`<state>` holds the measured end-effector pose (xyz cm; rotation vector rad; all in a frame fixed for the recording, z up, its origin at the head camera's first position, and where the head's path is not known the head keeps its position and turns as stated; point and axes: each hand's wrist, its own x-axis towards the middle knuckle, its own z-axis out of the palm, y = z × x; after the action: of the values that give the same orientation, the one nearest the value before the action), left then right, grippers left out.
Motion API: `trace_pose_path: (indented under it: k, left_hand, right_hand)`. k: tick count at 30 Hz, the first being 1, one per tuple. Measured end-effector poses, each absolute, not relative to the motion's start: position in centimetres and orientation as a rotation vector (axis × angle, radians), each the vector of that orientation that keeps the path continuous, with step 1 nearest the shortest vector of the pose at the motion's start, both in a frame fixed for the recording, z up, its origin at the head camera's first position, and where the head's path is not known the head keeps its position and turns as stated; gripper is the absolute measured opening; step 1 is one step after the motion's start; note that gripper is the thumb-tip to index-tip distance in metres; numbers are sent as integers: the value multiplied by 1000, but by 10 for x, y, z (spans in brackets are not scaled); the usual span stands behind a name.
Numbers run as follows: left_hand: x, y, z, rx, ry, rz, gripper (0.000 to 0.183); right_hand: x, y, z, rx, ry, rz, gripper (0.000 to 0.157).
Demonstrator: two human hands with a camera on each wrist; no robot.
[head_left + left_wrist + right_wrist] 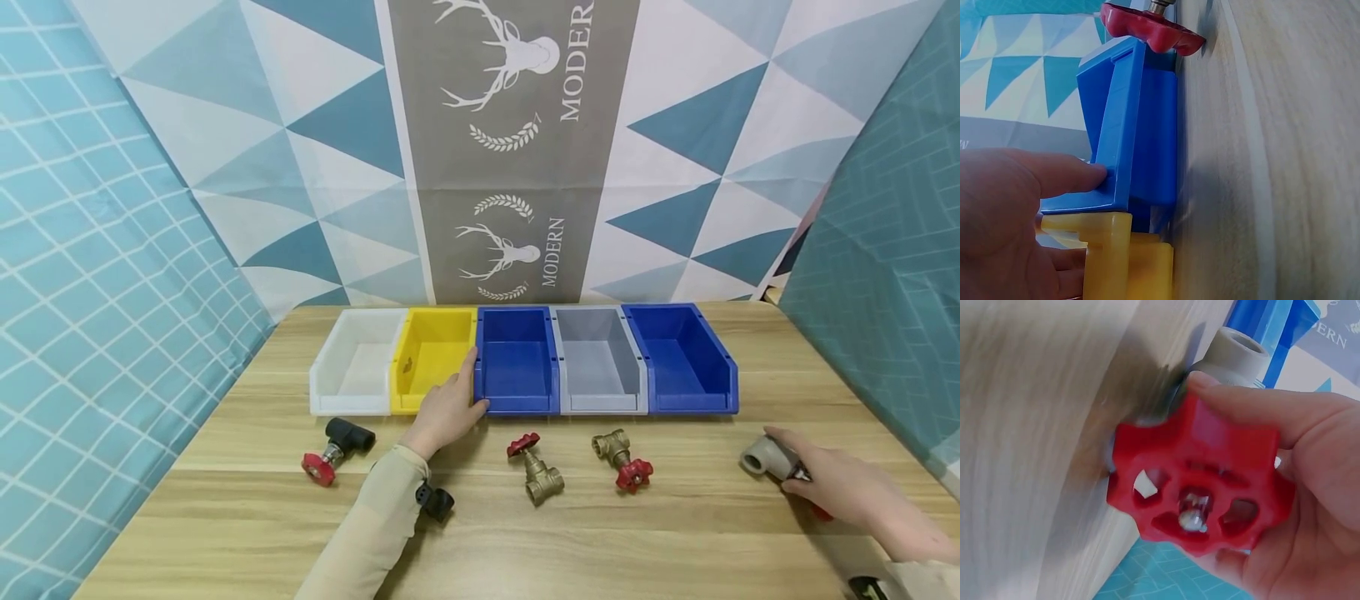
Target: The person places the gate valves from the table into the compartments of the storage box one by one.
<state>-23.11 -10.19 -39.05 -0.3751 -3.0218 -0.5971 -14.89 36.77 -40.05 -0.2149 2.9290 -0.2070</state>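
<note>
My left hand (446, 412) rests at the seam of the yellow bin (435, 327) and the middle blue bin (516, 400). Its index finger stretches along the dividing walls, while the thumb presses the blue bin's front lip. In the left wrist view other fingers are partly hidden behind the yellow bin's edge (1107, 250). At the right of the table, my right hand (843, 483) grips a grey valve (767, 457) low over the wood. The right wrist view shows its red handwheel (1194, 481) close up, with the thumb along the neck.
White (352, 400), grey (600, 402) and another blue bin (690, 402) complete the row by the wall. In front lie a black valve (348, 435) and two brass valves (542, 482) (617, 446). A black fitting (437, 502) is beside my left forearm.
</note>
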Motion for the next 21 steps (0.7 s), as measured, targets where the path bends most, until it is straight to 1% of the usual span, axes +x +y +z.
trace_pose_path:
  k: [8,14,21]
  left_hand:
    - [-231,-102,-389,-386,-3029,-595,82]
    - [-231,-102,-389,-384,-3028,-591,81]
    - [-230,-102,-389,-383,-3034,-593,82]
  right_hand:
    - [-150,366,-395,-218,2910,-201,63]
    - [-152,362,-387,-287,2923,-213,57]
    - [-157,353,-374,-303,2880,-281,56]
